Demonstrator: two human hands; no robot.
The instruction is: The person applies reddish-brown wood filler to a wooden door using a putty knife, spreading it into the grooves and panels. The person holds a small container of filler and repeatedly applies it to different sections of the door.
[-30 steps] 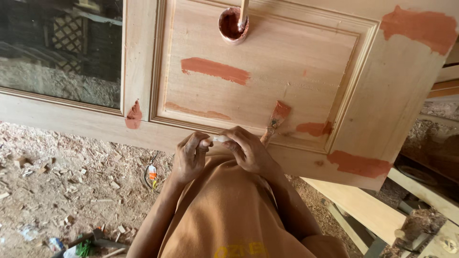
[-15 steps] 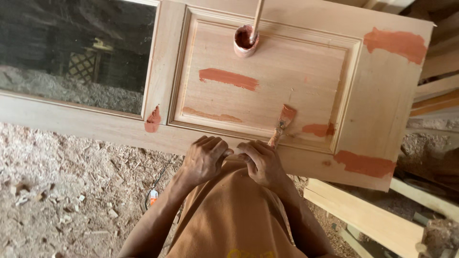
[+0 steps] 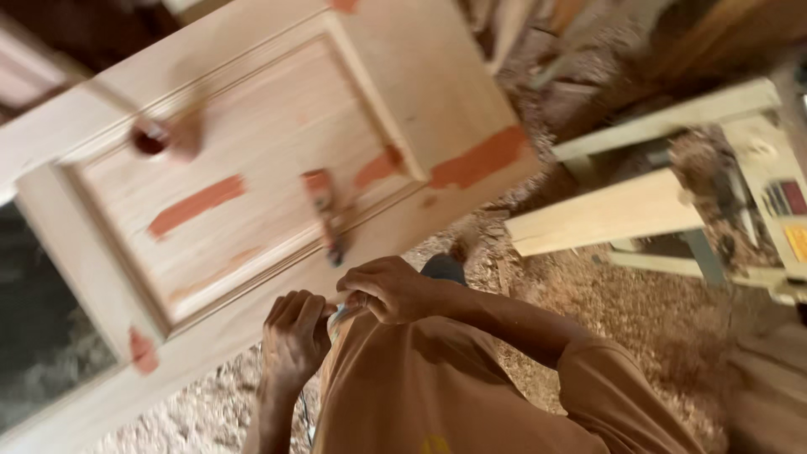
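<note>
My left hand (image 3: 294,336) and my right hand (image 3: 391,290) meet just above my orange shirt (image 3: 437,387), fingers curled around a small pale object (image 3: 340,313) pinched between them. Just beyond them lies a pale wooden door (image 3: 277,143) with a raised panel and several reddish-brown filler patches (image 3: 197,204). A narrow filler-smeared scraper (image 3: 324,210) rests on the panel close to my right hand. A small cup of reddish filler (image 3: 151,139) stands on the panel's far left, blurred.
Sawdust and shavings cover the ground (image 3: 622,311). Pale wooden planks and a bench frame (image 3: 605,214) stand to the right, with a dusty work surface (image 3: 782,202) at the far right edge. The door's dark opening (image 3: 42,336) is at the lower left.
The view has swung and tilted, so the door now lies slanted to the upper left and the planks on the right show. My hands stay together at my shirt.
</note>
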